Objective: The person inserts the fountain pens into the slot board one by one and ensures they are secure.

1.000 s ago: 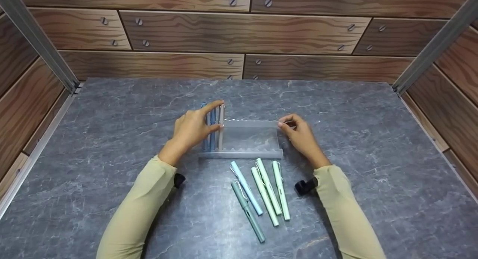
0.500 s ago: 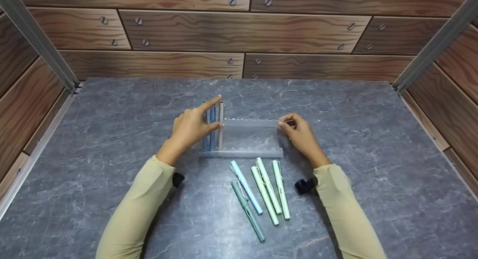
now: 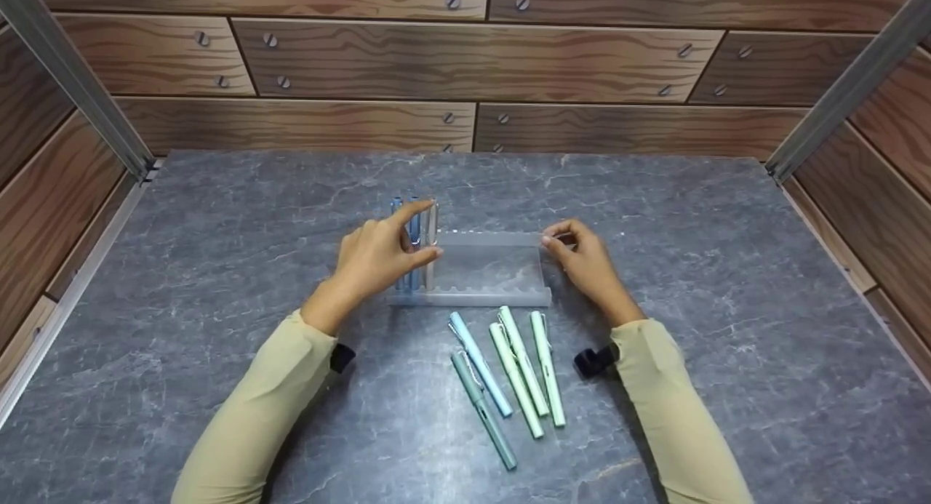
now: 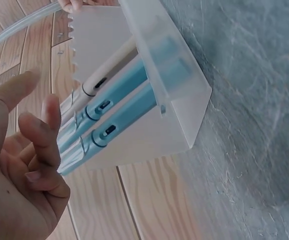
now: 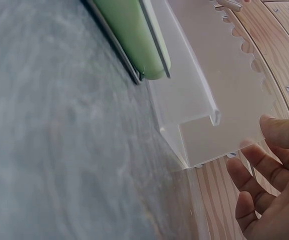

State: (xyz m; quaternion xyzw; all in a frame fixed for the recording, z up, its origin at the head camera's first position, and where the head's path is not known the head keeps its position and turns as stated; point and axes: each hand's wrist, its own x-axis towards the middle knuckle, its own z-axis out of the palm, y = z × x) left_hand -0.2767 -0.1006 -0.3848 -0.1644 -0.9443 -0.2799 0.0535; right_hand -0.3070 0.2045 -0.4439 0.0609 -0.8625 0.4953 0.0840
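A translucent pen rack (image 3: 491, 268) with notched edges stands in the middle of the table. At its left end, two blue pens (image 4: 130, 111) and a beige pen (image 4: 112, 65) lean side by side in the notches. My left hand (image 3: 372, 255) hovers before these pens, index finger stretched towards the beige pen's top and thumb apart from it; it holds nothing. My right hand (image 3: 588, 262) pinches the rack's upper right edge between thumb and fingers, as the right wrist view (image 5: 279, 165) also shows.
In front of the rack lie a light blue pen (image 3: 480, 364), a dark green pen (image 3: 484, 411) and several pale green pens (image 3: 548, 369). Wood-patterned panels (image 3: 465, 64) close off the back and sides of the grey marbled table (image 3: 218, 220).
My left index finger lifted, then came down again near the pen tops. The left thumb shifted slightly right and down. My right hand, the rack and the loose pens stayed put.
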